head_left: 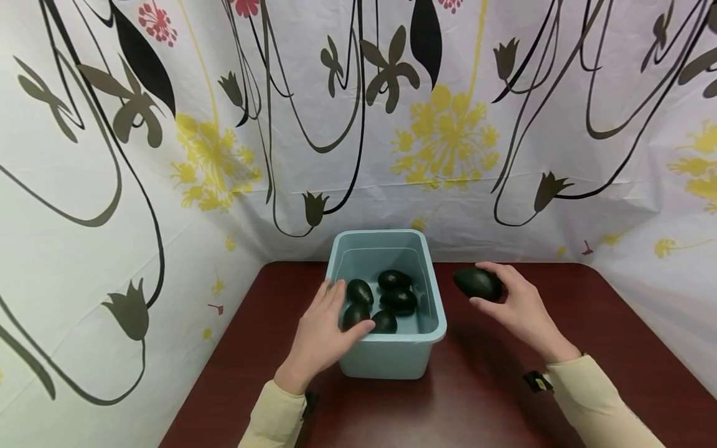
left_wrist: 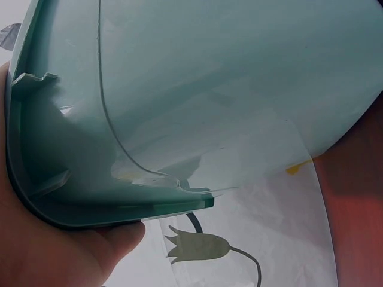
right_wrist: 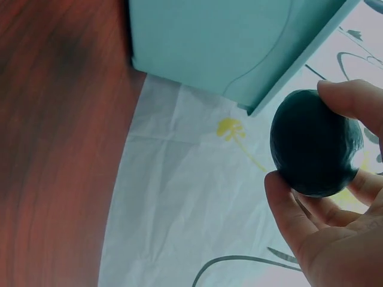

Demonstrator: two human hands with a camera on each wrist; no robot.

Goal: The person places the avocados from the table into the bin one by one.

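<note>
My right hand holds a dark green avocado in the air to the right of a light blue plastic bin. In the right wrist view, the thumb and fingers grip the avocado from opposite sides. My left hand rests on the bin's near left corner, its fingers fairly straight over the left rim and the thumb across the front rim. Several more avocados lie on the bin's floor, partly hidden by the left hand and front wall. The left wrist view shows the bin's outer wall.
The bin stands on a dark reddish-brown table. A white floral-print cloth hangs behind the table and along its left and right sides. Dark straps show at both wrists.
</note>
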